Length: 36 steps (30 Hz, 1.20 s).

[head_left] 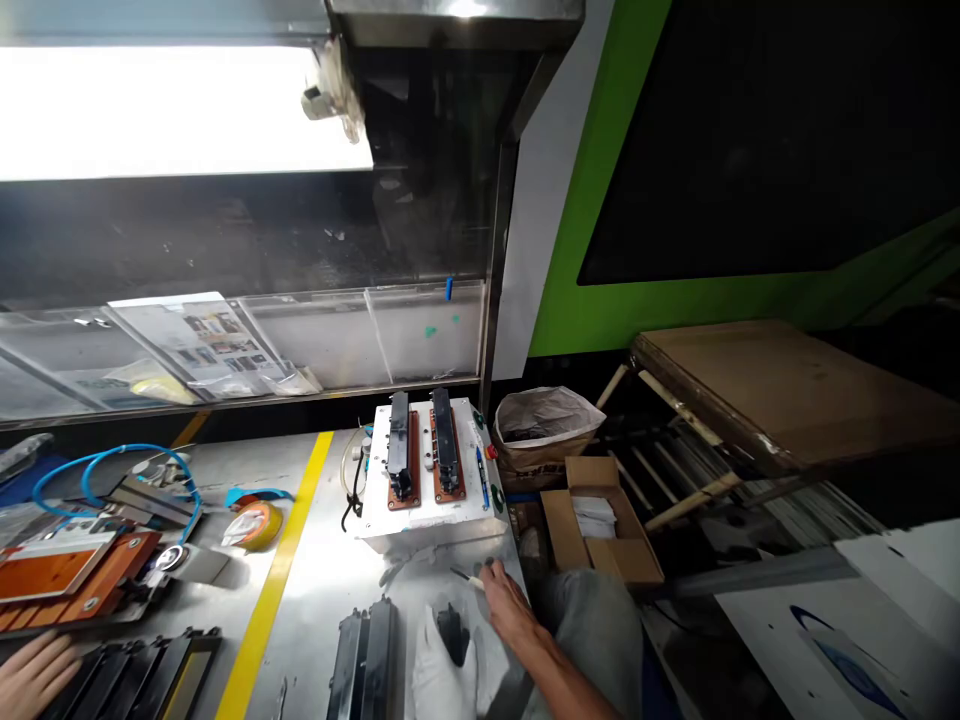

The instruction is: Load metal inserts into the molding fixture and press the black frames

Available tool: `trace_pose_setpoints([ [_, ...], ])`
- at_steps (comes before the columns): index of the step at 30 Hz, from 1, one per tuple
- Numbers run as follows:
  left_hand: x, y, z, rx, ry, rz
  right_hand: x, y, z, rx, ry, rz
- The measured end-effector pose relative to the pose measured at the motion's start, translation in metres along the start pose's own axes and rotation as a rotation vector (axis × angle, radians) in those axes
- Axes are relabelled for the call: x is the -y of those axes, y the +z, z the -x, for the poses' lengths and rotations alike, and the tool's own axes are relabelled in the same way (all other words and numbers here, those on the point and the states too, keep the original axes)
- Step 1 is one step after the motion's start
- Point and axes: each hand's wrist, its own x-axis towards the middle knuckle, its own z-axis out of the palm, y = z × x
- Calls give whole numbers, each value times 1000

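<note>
The left hand (30, 675) lay flat, fingers together, beside black ribbed trays (142, 675) on the steel counter (315, 590). Past a yellow stripe (274, 580), the right hand (508, 605), fingers loosely spread, touched a thin stick (466, 577) before a white box (427, 505); a white glove (435, 680) lay beside it.

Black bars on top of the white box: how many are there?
2. The left black bar sits on the left brown plate, the right black bar on the right brown plate, atop the white box. None looks hidden.

Thin stick (468, 577) lying flat, black part (453, 634) beside
</note>
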Motion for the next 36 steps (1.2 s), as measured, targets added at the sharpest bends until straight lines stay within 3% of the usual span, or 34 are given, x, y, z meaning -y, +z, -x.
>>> trace_pose_setpoints([
  [4, -14, 12, -7, -179, 63, 31, -27, -23, 29, -102, -12, -171],
  [6, -29, 7, -16, -380, 189, 63, -38, -43, 43, -168, 2, -302],
  [8, -57, -9, -31, -617, 415, 86, -40, -71, 48, -233, 17, -379],
  [11, -112, -47, -60, -569, 569, 28, -24, -126, 31, -368, -90, -402],
  [14, -162, -78, -92, -566, 575, -85, 8, -179, -5, -470, -248, -320],
  [16, -180, -87, -109, -549, 550, -160, 30, -205, -29, -493, -288, -217],
  [21, -180, -86, -125, -473, 474, -233, 60, -229, -61, -425, -301, 52],
  [27, -172, -82, -125, -500, 430, -313, 60, -230, -69, -331, -324, 170],
  [36, -169, -82, -131, -522, 468, -427, 62, -239, -69, -311, -348, 290],
])
